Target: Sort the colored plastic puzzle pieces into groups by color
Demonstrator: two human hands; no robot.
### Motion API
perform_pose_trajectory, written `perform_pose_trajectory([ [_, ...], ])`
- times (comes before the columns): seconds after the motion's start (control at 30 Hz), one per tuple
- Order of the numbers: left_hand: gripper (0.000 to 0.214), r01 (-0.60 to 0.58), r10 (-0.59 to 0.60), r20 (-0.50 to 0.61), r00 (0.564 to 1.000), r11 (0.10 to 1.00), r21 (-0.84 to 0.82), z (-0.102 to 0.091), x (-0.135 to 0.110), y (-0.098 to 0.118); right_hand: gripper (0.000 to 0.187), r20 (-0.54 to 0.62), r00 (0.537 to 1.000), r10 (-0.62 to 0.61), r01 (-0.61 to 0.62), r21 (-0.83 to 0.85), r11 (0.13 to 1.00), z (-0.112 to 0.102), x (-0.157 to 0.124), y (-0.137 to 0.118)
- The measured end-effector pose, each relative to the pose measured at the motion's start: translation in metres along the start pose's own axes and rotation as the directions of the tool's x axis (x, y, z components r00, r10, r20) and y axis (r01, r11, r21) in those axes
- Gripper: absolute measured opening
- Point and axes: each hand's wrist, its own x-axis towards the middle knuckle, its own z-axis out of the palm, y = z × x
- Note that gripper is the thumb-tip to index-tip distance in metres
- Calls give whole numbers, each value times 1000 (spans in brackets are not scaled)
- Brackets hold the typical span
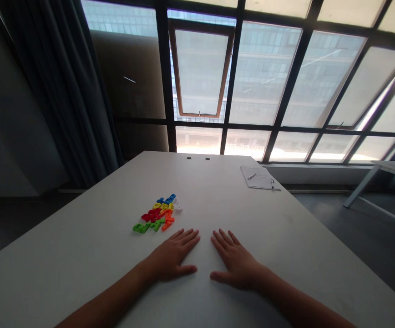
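Observation:
My left hand (pixel 172 256) lies flat, palm down, on the white table (pixel 98 237), fingers stretched out and holding nothing. My right hand (pixel 233 262) rests flat beside it in the same way, a small gap between the two. Just beyond my left fingertips sits a small heap of coloured plastic pieces (pixel 157 213): green, red, orange, yellow, blue and a pale one. Neither hand touches the heap.
A sheet of paper with a pen (pixel 259 178) lies near the table's far right edge. Two cable holes (pixel 198 158) mark the far edge. Large windows and a dark curtain (pixel 64 91) stand behind; another table (pixel 392 168) is at right.

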Motion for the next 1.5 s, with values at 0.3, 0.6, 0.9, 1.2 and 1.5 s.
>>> perform_pose_trajectory([
  [0.3, 64, -25, 50, -151, 987, 986, 165, -20, 3, -16, 103, -33, 999, -24, 25, 14, 1000, 7, 1, 7],
  [0.6, 80, 498, -437, -279, 855, 843, 206, -80, 28, -156, 103, -27, 999, -30, 30, 31, 999, 7, 1, 8],
  [0.9, 90, 468, -469, 8, 883, 882, 58, -80, 60, -182, 102, -33, 999, -30, 32, 51, 998, 9, 2, 12],
  [1.2, 74, 461, -461, -19, 887, 887, -6, -72, 34, -173, 100, -32, 999, -29, 31, 72, 997, 4, -1, 8],
  [1.5, 75, 494, -492, -58, 868, 870, 9, -55, 36, -157, 99, -47, 999, -27, 30, 66, 997, 6, -1, 9],
])
